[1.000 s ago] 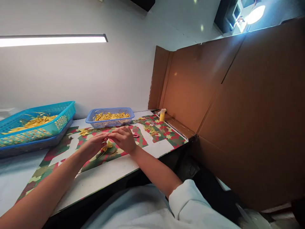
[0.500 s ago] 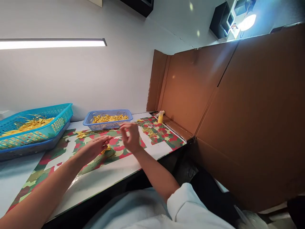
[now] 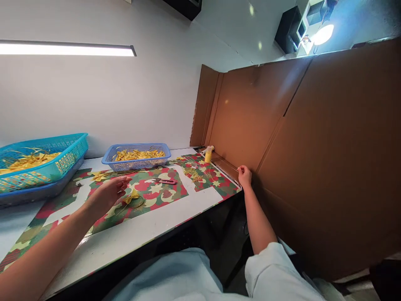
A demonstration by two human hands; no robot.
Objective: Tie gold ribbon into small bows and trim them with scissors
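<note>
My left hand (image 3: 110, 193) hovers over the patterned sheet, its fingers drawn together. Whatever they pinch, if anything, is too small to make out. Just right of it, a gold ribbon bow (image 3: 133, 195) lies with a loop of thin gold cord (image 3: 138, 203). My right hand (image 3: 244, 177) is far to the right, past the table's corner and in front of the cardboard. Its thumb and fingers are pinched; I cannot see a thing between them. Small pink-handled thread snips (image 3: 165, 181) lie on the sheet between the hands.
A blue basket (image 3: 108, 160) of gold pieces stands by the wall; a larger turquoise basket (image 3: 70, 161) is at left. A small yellow bottle (image 3: 208, 155) and a gold cord heap (image 3: 192, 174) sit at the back right. A tall cardboard wall (image 3: 250, 117) bounds the right side.
My hands were together above the bow and have parted. The right hand has swung far to the right, to the cardboard, uncovering the snips; the left has stayed near the bow.
</note>
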